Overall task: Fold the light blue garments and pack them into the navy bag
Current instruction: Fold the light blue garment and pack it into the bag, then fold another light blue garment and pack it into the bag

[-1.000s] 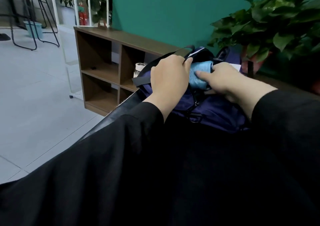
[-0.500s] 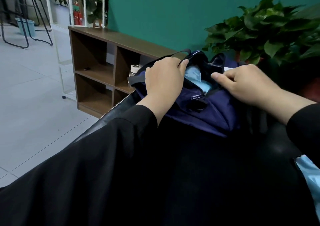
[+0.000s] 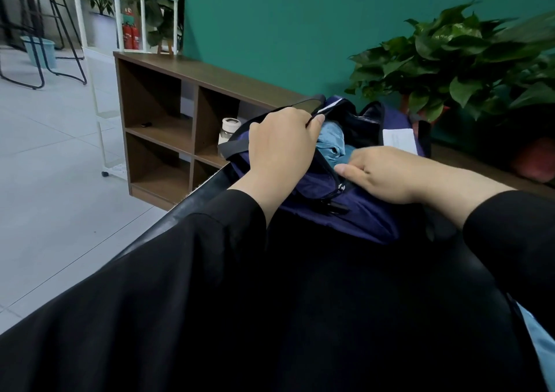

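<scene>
We saw one navy bag (image 3: 354, 211) lying on a black surface (image 3: 270, 301), its mouth open toward the green wall (image 3: 285, 25). The left hand (image 3: 282, 142) gripped the near-left rim of the opening, fingers curled over the edge and a black strap (image 3: 237, 146). The right hand (image 3: 378, 172) lay at the right side of the opening with its fingers bent into the bag; we could not tell whether they pinched anything. One folded light blue garment (image 3: 332, 142) sat inside the mouth, between the two hands, touching the left thumb. A second strip of light blue cloth (image 3: 540, 340) showed at the lower right edge of view, well apart from the bag. The black surface ended in a glossy edge (image 3: 192, 202) on the left, beyond which the tiled floor (image 3: 60, 211) opened wide. One brown shelf unit (image 3: 168, 127) stood just past that edge, holding one small jar (image 3: 229, 128). One leafy plant (image 3: 468, 61) crowded the bag's far right side. Two red extinguishers (image 3: 130, 35) stood far back.
</scene>
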